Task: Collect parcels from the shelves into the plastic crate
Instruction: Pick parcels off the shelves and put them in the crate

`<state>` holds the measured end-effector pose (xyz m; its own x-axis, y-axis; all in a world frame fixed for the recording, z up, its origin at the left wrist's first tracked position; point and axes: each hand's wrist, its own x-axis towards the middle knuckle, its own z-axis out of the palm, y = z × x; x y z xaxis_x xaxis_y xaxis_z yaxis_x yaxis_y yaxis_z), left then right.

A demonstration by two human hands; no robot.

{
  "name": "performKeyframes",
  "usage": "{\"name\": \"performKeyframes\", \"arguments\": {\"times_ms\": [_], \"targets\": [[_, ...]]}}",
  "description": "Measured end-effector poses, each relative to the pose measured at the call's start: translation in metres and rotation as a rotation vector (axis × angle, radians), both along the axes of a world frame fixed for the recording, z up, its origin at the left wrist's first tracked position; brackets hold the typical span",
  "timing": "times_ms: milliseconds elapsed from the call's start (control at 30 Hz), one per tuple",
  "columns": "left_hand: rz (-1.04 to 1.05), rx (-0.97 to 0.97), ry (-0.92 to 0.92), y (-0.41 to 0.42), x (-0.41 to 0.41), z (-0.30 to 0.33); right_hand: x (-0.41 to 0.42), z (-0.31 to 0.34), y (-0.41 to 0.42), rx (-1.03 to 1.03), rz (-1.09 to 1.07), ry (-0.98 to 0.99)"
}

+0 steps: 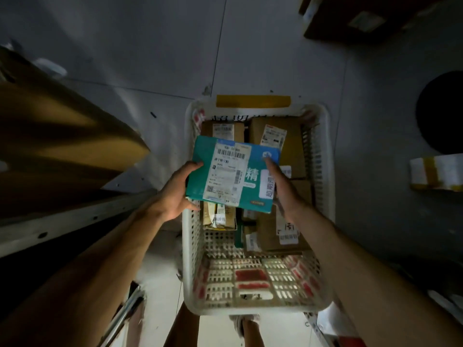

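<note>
Teal box (233, 174) was up over the crate (190, 246), clamped btwn both hands: left hand (175, 191) curled round its near-left edge, right hand (280, 186) on the right side, fingers over the top face. I judged the drop-in step was on. Best bet: lower it flat onto the brown parcels (278, 144) at the far end, or into the bare near end, w/o tipping. Writing: white shipping label w/ barcode, big "精" on the teal; the small print was too blurred to read.
</note>
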<state>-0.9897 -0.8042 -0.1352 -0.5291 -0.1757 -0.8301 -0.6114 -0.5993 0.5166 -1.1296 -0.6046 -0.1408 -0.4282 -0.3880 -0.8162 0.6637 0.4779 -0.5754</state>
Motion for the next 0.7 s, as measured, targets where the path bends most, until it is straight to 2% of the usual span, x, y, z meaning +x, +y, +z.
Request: {"name": "performKeyframes", "arguments": {"times_ms": [133, 367, 467, 567, 700], "targets": [[0.011, 0.001, 0.031, -0.015, -0.018, -0.014, -0.031, -0.010, -0.026, 0.005, -0.020, 0.017], [0.099, -0.087, 0.209, -0.032, -0.042, -0.032, -0.047, -0.023, -0.053, -0.009, 0.033, 0.133], [-0.037, -0.326, 0.152, -0.030, -0.044, -0.038, -0.055, -0.027, -0.059, -0.033, 0.116, 0.191], [-0.188, -0.584, 0.056, -0.032, -0.042, -0.052, -0.063, -0.030, -0.067, 0.003, 0.187, 0.145], [-0.101, -0.676, -0.021, -0.022, -0.045, -0.054, -0.063, -0.041, -0.079, 0.028, 0.178, 0.286]]}}
